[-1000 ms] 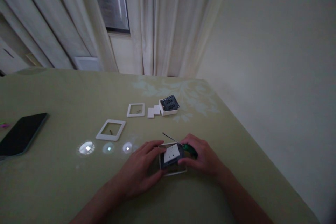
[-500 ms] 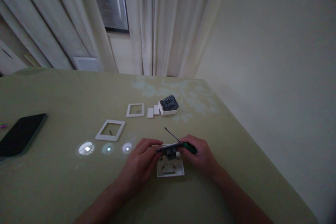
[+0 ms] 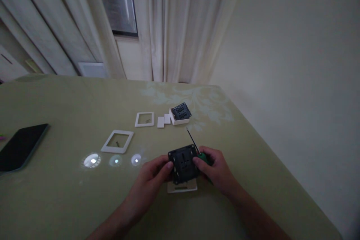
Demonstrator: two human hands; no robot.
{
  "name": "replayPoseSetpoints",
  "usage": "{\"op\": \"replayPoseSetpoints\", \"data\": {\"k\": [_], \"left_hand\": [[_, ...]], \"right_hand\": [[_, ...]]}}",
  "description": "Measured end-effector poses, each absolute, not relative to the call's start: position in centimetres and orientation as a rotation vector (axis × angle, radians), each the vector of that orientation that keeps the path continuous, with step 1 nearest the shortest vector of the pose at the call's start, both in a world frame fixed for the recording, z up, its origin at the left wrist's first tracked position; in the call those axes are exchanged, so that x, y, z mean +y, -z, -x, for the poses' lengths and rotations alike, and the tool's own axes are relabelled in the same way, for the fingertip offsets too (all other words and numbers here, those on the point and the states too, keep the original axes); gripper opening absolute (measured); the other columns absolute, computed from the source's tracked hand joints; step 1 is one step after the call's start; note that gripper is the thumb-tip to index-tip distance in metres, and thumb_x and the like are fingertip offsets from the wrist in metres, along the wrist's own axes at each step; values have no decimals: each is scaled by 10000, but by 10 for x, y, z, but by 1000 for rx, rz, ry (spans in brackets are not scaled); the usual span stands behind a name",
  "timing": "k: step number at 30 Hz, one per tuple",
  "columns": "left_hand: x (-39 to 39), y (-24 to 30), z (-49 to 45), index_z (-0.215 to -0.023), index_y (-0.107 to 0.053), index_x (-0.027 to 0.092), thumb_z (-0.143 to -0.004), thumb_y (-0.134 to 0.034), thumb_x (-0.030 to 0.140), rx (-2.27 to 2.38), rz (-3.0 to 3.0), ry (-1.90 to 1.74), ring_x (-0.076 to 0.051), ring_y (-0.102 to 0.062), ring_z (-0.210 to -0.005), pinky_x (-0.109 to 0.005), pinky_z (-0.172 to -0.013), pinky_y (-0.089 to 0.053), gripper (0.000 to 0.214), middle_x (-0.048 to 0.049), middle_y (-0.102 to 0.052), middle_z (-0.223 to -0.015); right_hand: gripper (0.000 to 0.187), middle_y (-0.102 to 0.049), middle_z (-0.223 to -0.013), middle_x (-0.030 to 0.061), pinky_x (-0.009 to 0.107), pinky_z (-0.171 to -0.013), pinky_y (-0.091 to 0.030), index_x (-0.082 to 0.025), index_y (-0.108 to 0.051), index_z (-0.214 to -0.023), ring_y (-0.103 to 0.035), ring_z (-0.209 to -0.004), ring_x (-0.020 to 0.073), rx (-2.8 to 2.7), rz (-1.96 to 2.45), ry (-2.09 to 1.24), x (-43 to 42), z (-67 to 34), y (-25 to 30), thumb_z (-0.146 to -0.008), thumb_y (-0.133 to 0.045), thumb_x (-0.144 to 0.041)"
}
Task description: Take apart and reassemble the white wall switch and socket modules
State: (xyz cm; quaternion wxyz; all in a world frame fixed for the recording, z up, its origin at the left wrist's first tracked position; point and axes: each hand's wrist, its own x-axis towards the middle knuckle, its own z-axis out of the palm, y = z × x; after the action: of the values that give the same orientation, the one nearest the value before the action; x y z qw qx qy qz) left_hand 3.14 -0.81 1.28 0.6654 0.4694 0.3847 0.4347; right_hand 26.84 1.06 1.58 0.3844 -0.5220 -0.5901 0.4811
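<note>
Between my two hands is a black square socket module (image 3: 184, 165), its slotted face turned up towards me. My left hand (image 3: 156, 174) grips its left edge between thumb and fingers. With the thumb of my right hand (image 3: 212, 167) the opposite edge is pinched, and the same hand holds a screwdriver with a green handle (image 3: 203, 157), its thin shaft (image 3: 192, 137) pointing up and away. Beneath the module a white open box (image 3: 182, 189) lies on the table, mostly covered; only its near part shows.
Two white square frames (image 3: 107, 148) (image 3: 136, 120) lie further off, small screws (image 3: 117, 144) inside them. Beside these are two white plates (image 3: 160, 122) and a white box (image 3: 180, 122) bearing another black module (image 3: 181, 111). A dark tablet-like device (image 3: 24, 146) rests at left.
The module has been tipped from edge-on to face up, so it now covers most of the white box. The screwdriver in my right hand has swung more upright and to the right.
</note>
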Motion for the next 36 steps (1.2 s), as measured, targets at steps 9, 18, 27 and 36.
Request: {"op": "replayPoseSetpoints", "data": {"k": [9,18,27,36], "left_hand": [[-11,-17,-33,-1149,-819,225,-884,-872,491,834,-955,-959,-270,-801,-1006,-406,-967,-631,379,-90,-852,-1127],[-9,-13,-30,-1184,-838,223,-887,-866,460,826,-882,-939,-281,-784,-1063,-446,-1081,-552,381,-87,-846,-1171],[-7,-8,-28,-963,-876,200,-738,-976,490,837,-730,-974,-242,-781,-884,-366,-897,-606,380,-85,-860,-946],[-9,-6,-28,-854,-789,202,-764,-990,369,776,-801,-991,-185,-757,-816,-273,-776,-579,276,-19,-815,-857]], "right_hand": [[504,-462,-620,-57,202,-398,-395,-221,-550,-762,-444,-482,103,-1455,1381,-1249,10,-263,-15,-874,-716,-683],[512,-465,-648,-53,187,-392,-444,-217,-554,-784,-465,-500,99,-1443,1339,-1223,7,-262,-17,-888,-725,-689],[561,-482,-636,-67,170,-367,-405,-223,-556,-812,-456,-441,76,-1327,1324,-1334,8,-261,-21,-841,-746,-751],[588,-516,-624,-69,163,-360,-365,-216,-593,-864,-447,-421,67,-1284,1298,-1433,10,-261,-22,-789,-787,-765]]}}
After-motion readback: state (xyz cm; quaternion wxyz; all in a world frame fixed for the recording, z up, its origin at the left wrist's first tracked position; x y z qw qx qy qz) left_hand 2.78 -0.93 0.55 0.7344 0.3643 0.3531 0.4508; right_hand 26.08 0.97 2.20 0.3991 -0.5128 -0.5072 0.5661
